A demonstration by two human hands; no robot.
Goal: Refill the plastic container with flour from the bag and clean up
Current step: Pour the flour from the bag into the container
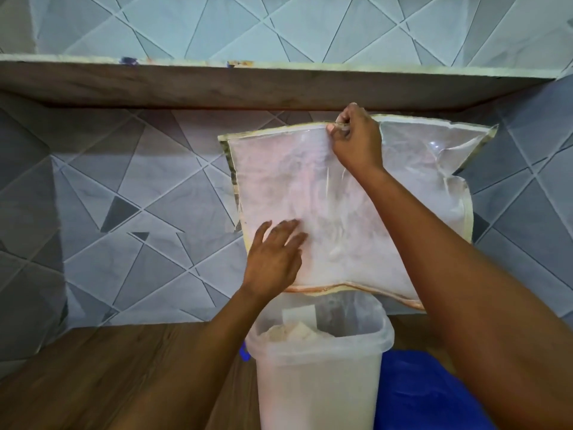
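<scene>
Here's the bag (310, 187), up in the air and hanging broadside to the camera, a translucent sack with yellowish seams and a white dusting across its inside. The right hand (355, 141) has it from above. That arm comes in from the lower right and runs diagonally up across the bag's front. The wrist is bent over the top seam, and the curled fingers and thumb pinch that edge near its middle.

Down at the lower left of the bag, the left hand (274, 259) lies flat against the plastic. Its palm is pressed to the face of the bag and its fingers (291, 228) are straight and spread, pointing up and to the right, with nothing gripped. The left forearm rises from the bottom of the view and passes just left of the container (319, 377).

The container stands upright on the wooden counter (93, 367), directly beneath the bag, with its lid off. The bag's wavy lower edge hangs just above its back rim. Whether the two touch is hard to tell. Inside the frosted plastic walls, a mound of flour (291, 333) sits high toward the left side, near the rim.

A crumpled blue plastic sheet (418, 398) lies just beside the container on the right. Behind everything is a wall (124, 197) of grey geometric tiles, with a wooden shelf (217, 88) running across it above the bag.
</scene>
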